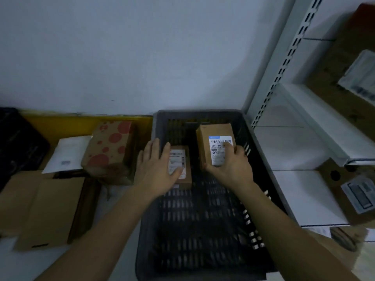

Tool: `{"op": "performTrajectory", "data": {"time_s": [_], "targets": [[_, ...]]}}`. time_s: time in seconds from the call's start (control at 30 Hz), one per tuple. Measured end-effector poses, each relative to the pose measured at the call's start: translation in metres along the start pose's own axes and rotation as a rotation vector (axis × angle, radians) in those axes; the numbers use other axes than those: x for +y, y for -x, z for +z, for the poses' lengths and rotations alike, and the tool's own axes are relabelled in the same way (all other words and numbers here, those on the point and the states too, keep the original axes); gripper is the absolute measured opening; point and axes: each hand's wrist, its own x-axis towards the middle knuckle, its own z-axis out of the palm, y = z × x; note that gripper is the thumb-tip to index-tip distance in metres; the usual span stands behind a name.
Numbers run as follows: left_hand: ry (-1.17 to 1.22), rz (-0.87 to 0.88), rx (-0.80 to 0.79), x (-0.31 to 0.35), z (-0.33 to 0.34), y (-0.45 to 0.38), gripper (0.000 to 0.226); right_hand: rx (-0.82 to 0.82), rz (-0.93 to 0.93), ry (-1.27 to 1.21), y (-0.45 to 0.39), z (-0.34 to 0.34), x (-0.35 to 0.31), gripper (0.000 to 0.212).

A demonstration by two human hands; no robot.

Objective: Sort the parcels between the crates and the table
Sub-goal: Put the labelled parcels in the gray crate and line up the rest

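A dark slatted crate (261, 159) stands in front of me against the wall. Inside it, at the far end, are two brown cardboard parcels with white labels. My right hand (229, 165) grips the taller parcel (213, 131), fingers across its label and thumb at its near corner. My left hand (157, 169) lies flat with spread fingers over the smaller parcel (185, 179), thumb on its label. The near part of the crate floor shows only slats.
Left of the crate lie a brown box with red dots (110, 147), a white padded envelope (68, 154) and flat cardboard boxes (40, 207). A black crate (18, 138) sits at far left. White shelving (304, 138) with parcels (353, 191) stands at right.
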Motion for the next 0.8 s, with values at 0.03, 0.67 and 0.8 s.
{"op": "performTrajectory", "data": {"time_s": [0.03,0.67,0.8], "targets": [[-0.021,-0.018,-0.013,-0.002,0.006,-0.001,0.095,-0.029,0.009,0.015,-0.011,0.011,0.003,0.107],[-0.035,-0.148,0.061,-0.007,0.024,0.002,0.099,-0.302,0.021,0.192,-0.079,0.145,0.011,0.11],[-0.039,-0.149,0.067,-0.007,0.028,-0.001,0.098,-0.343,0.025,0.298,-0.084,0.144,0.01,0.115]]}}
